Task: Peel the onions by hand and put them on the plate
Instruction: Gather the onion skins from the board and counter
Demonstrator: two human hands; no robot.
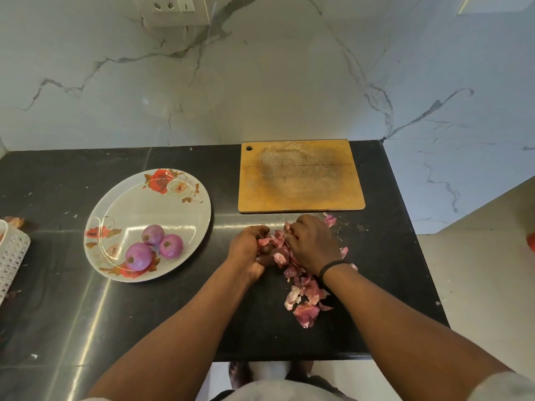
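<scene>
Three peeled purple onions (153,247) lie together on the near part of a white flowered plate (136,204) at the left of the black counter. To the right of the plate, my left hand (249,250) and my right hand (311,244) meet over a heap of pink onion skins (304,296). The fingers of both hands are curled around loose skins from the pile. Whatever lies between my palms is hidden. A black band circles my right wrist.
A worn wooden cutting board (301,178) lies behind my hands against the marble wall. A white lattice holder (11,253) stands at the left edge. The counter ends to the right of the skins, with floor beyond. A socket (173,7) is on the wall.
</scene>
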